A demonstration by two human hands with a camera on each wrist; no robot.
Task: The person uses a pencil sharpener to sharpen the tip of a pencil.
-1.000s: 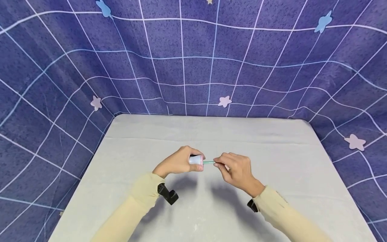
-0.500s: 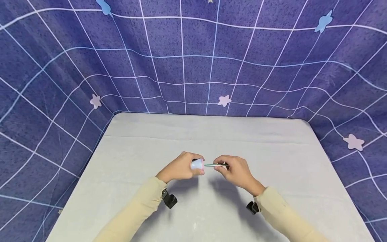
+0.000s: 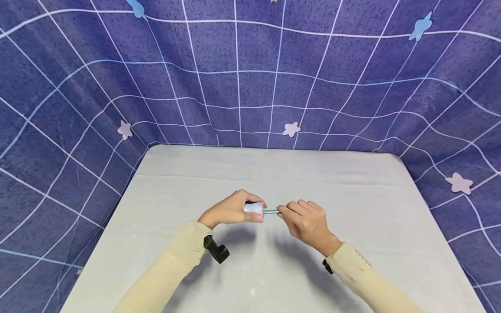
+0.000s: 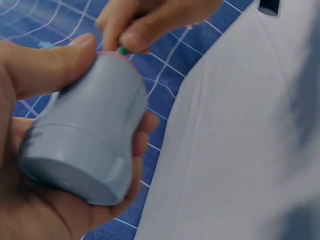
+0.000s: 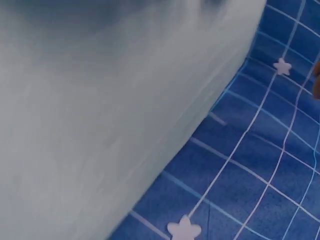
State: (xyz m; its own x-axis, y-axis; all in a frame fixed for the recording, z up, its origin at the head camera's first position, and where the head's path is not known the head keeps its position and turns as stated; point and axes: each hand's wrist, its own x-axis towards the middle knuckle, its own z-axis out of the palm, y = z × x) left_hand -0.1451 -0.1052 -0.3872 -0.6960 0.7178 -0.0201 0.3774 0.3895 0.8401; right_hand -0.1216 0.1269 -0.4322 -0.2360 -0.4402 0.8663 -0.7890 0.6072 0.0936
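Observation:
My left hand [image 3: 227, 209] grips a pale blue, waisted pencil sharpener [image 3: 252, 208] with a pink end, held sideways above the table. In the left wrist view the sharpener [image 4: 87, 127] fills the palm, thumb on one side and fingers round the other. A thin green pencil [image 3: 271, 211] runs from the pink end to my right hand [image 3: 307, 221], which pinches it between thumb and fingers. Inside the sharpener the pencil's tip is hidden, and the right hand covers its other end. Only a sliver of fingers [image 5: 317, 82] shows in the right wrist view.
A white-covered table [image 3: 188, 174] lies beneath both hands. Around its back and sides hangs a blue curtain [image 3: 219, 87] with grid lines and stars. Black wrist cameras [image 3: 216, 250] sit on the forearms.
The right hand has rolled round the pencil, first showing its dark far end, then covering it again. Both hands dipped slightly nearer, then rose back. The pencil stays in the sharpener.

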